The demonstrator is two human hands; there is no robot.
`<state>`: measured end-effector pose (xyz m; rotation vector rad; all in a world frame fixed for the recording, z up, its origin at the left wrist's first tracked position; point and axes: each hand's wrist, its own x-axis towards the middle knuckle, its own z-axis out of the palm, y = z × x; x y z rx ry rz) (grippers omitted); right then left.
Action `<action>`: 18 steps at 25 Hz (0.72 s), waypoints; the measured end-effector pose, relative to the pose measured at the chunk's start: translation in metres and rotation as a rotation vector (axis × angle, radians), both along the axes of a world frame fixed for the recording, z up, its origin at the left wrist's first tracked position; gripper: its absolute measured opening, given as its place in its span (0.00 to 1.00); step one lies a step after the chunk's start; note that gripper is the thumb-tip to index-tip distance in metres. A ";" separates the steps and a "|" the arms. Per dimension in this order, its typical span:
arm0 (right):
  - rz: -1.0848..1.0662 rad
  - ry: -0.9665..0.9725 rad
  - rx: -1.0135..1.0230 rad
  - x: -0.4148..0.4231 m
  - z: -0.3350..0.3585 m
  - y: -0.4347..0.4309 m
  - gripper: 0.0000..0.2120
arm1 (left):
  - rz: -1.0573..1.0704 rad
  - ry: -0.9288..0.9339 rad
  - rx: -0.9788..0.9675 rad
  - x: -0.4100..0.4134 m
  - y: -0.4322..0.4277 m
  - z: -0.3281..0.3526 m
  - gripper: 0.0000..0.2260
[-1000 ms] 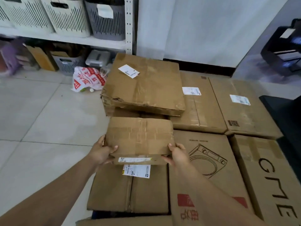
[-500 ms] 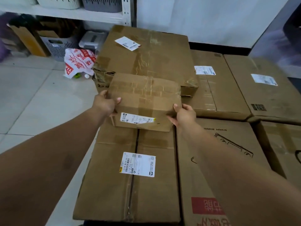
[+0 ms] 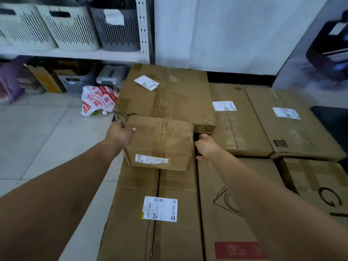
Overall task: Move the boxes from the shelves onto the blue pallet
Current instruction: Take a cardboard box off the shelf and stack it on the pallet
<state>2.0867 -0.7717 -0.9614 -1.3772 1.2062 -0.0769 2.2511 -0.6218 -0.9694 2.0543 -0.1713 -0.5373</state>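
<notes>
A small taped cardboard box [image 3: 160, 140] with a white label on its near face sits on a large flat box [image 3: 150, 213], pushed up to a bigger worn box [image 3: 165, 97] behind it. My left hand [image 3: 119, 135] grips its left top corner, thumb on the lid. My right hand [image 3: 204, 146] presses against its right side, fingers curled. Several flat cardboard boxes [image 3: 244, 125] lie side by side around it. The pallet beneath them is hidden.
A white metal shelf [image 3: 75, 54] at the back left carries slotted baskets [image 3: 69, 25], with more bins and cartons below it. A red-and-white plastic bag [image 3: 98, 100] lies on the tiled floor [image 3: 41, 138]. A white curtain [image 3: 216, 31] hangs behind, and a black stand [image 3: 327, 49] is at far right.
Both hands carried the small box forward and down from mid-air. It now rests on the flat box, up against the worn box behind.
</notes>
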 end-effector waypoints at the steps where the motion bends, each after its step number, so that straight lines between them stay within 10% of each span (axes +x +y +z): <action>1: 0.032 -0.017 -0.064 -0.002 0.022 -0.004 0.19 | -0.057 -0.041 0.033 -0.001 -0.003 0.026 0.21; 9: 0.275 0.099 -0.624 -0.069 0.327 -0.023 0.17 | -0.484 -0.339 -0.021 -0.060 -0.047 0.313 0.16; 18: 0.277 0.626 -1.036 -0.398 0.701 0.016 0.17 | -0.976 -0.638 -0.133 -0.327 -0.088 0.674 0.17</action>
